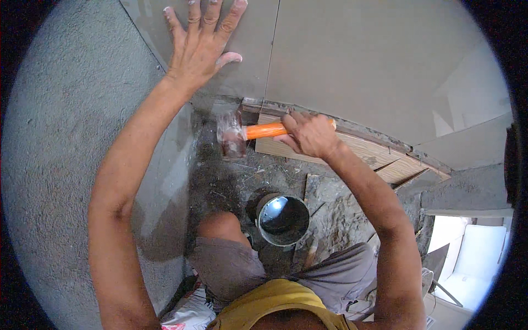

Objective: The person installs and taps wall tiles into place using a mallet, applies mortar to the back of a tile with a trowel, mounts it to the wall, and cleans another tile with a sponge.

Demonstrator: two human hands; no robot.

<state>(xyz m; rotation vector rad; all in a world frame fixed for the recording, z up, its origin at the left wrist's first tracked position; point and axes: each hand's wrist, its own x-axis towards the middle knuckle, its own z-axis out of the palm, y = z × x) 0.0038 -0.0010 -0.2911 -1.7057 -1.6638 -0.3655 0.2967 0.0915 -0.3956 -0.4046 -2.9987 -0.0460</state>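
My left hand (201, 43) lies spread, fingers apart, against a large grey tile (247, 66) on the wall, up at top left. In my right hand (311, 135) is the orange handle of a mallet, its dust-covered block head (232, 135) hanging just left of it, near the lower edge of the tiled wall. Behind my right hand, a strip of light wood-grain pieces (357, 148) runs along the foot of the wall.
A bucket (263, 234) stands on the rough grey floor between my bent knees, with a trowel-like tool (311, 253) to its right. A rough plastered wall (60, 143) rises on the left. A white bag (184, 313) lies at bottom left; a bright opening (473, 253) shows at right.
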